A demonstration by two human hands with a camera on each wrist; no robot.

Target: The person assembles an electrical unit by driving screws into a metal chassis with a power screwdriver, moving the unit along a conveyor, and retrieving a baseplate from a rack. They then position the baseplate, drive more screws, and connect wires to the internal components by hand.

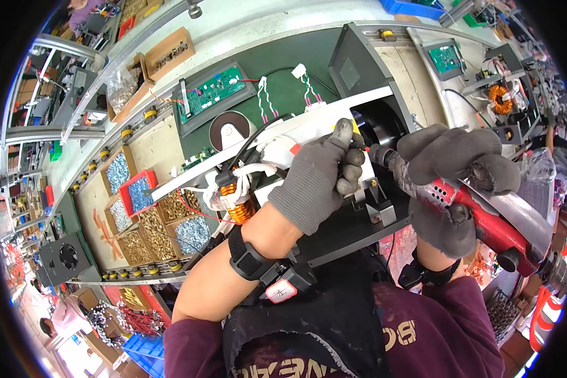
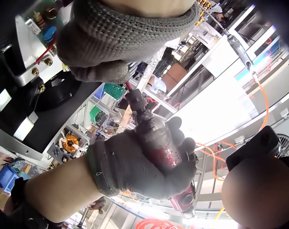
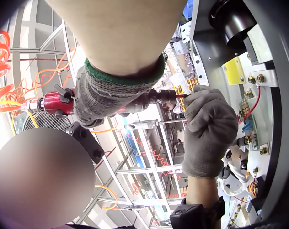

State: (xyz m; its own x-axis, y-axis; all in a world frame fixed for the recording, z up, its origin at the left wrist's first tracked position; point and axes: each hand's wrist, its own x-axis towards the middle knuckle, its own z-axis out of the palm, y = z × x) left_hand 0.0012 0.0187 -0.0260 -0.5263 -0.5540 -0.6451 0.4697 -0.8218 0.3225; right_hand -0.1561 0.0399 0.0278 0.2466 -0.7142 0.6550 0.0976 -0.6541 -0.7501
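Note:
My gloved right hand [image 1: 446, 230] grips a red air-powered driver [image 1: 501, 230] around its body, with the tool's dark nose pointing at my left hand [image 1: 318, 183]. Also gloved, that left hand has its fingers curled and pinches the thin reddish bit [image 2: 128, 86] just ahead of the driver's chuck [image 2: 136, 100]. What sits at the bit's very end is hidden by the fingers. Both hands are over a dark metal housing [image 1: 334, 252] with a white panel [image 1: 375, 97] across it. A copper-wound coil [image 1: 238, 205] and white wires lie beside my left forearm.
Bins of screws [image 1: 192, 234] and a red tray [image 1: 132, 198] lie at the left. A green circuit board [image 1: 214, 91] and a dark upright panel [image 1: 356, 66] stand beyond the housing. An orange coiled air hose [image 3: 1, 62] runs behind the driver. Another coil assembly [image 1: 501, 99] sits at far right.

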